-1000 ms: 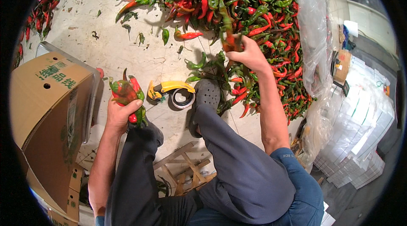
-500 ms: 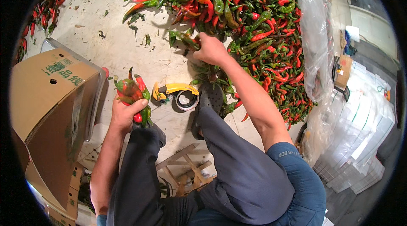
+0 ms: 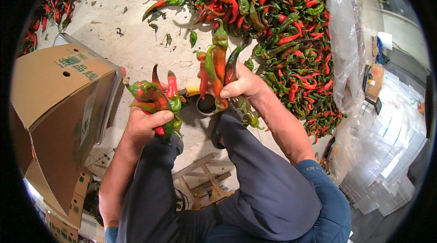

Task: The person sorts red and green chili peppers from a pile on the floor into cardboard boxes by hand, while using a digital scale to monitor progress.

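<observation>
A bunch of red and green chili peppers (image 3: 156, 96) is gripped in my left hand (image 3: 144, 125), between the cardboard box and my knees. My right hand (image 3: 243, 82) is wrapped round several more chili peppers (image 3: 218, 65), mostly orange-red and green, held upright just to the right of the first bunch. The two bunches stay apart. Partly hidden below them are a yellow-handled tool (image 3: 193, 91) and a roll of tape (image 3: 206, 105) on the floor. Beyond my right hand lies a large heap of chili peppers (image 3: 291, 47).
An open cardboard box (image 3: 59, 74) stands at the left against a metal-edged tray (image 3: 107, 111). Clear plastic sheeting (image 3: 339, 47) borders the heap on the right. More peppers (image 3: 50, 10) lie at the far left. A wooden frame (image 3: 202, 179) sits between my legs; white stacks (image 3: 382, 138) stand far right.
My right hand has come back from the heap's near edge toward my left hand, now showing several peppers in its grip. My left hand has risen slightly with its bunch.
</observation>
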Demonstrator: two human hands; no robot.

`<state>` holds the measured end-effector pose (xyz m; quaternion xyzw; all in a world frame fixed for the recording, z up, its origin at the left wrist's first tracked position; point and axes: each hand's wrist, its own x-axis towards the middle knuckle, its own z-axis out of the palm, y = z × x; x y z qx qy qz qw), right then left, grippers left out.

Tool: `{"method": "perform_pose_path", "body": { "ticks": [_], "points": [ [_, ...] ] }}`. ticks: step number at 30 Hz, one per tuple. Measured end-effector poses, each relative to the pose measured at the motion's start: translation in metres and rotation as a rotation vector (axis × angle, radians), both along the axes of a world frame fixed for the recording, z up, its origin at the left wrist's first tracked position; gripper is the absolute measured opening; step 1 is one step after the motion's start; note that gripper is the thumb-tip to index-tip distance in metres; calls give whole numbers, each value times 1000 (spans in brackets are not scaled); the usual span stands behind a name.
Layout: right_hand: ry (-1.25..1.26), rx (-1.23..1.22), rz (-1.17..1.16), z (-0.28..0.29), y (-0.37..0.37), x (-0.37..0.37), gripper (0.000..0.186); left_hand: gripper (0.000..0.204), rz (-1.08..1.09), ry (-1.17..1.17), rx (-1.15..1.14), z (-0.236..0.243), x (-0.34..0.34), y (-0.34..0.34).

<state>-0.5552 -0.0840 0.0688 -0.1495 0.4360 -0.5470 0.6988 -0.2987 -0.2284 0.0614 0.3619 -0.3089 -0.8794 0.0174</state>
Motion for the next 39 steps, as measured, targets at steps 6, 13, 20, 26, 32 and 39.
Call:
{"method": "perform_pose_path", "body": {
  "ticks": [6, 13, 20, 26, 32, 39],
  "points": [
    [75, -45, 133, 7, -6, 19, 46, 66, -56, 39, -58, 22, -10, 6],
    [426, -35, 90, 26, -4, 27, 50, 72, 122, -30, -320, 59, -2, -14],
    [957, -102, 108, 37, -4, 28, 51, 65, 365, -312, -1534, 236, 89, -75],
    [1249, -270, 151, 29, -15, 37, 56, 59, -85, -1275, -1850, 241, 132, -151],
    [1121, -264, 51, 49, -39, 46, 58, 59, -12, -951, -1481, 234, 117, -131],
    [1209, -725, 29, 181, -166, 58, 52, 30, 699, -663, -1651, 229, 140, -115]
  ]
}}
